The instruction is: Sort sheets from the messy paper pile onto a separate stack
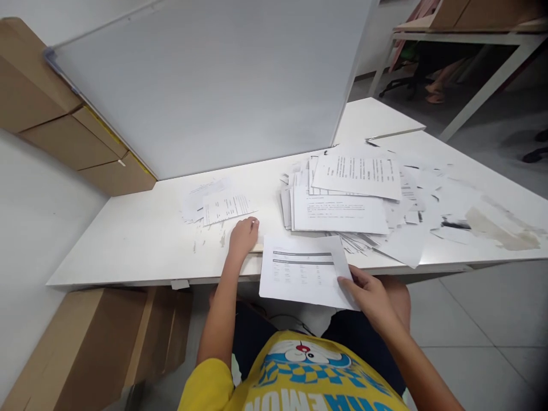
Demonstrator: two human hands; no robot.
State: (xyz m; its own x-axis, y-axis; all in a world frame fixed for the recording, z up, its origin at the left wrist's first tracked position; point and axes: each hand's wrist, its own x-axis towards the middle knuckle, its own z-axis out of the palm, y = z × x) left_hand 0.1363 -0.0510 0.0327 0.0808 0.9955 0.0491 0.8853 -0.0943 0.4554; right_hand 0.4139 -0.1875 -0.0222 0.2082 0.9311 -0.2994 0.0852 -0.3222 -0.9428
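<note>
My right hand (371, 294) pinches the right edge of a printed sheet of paper (302, 271). The sheet has two dark header bars and hangs over the table's front edge above my lap. My left hand (244, 236) rests at the tabletop left of the sheet, its fingers curled together; whatever they hold, if anything, is hidden. Beside that hand a pale strip (257, 248) shows at the table edge, partly covered by the sheet. Just beyond my left hand lie torn printed pieces of paper (226, 208).
A tall stack of printed papers (342, 214) sits right of centre on the white table (141, 240). Scattered paper scraps (454, 225) lie farther right. A whiteboard (222, 85) stands along the back. Cardboard boxes (89, 142) are at the left, with another box (85, 342) below.
</note>
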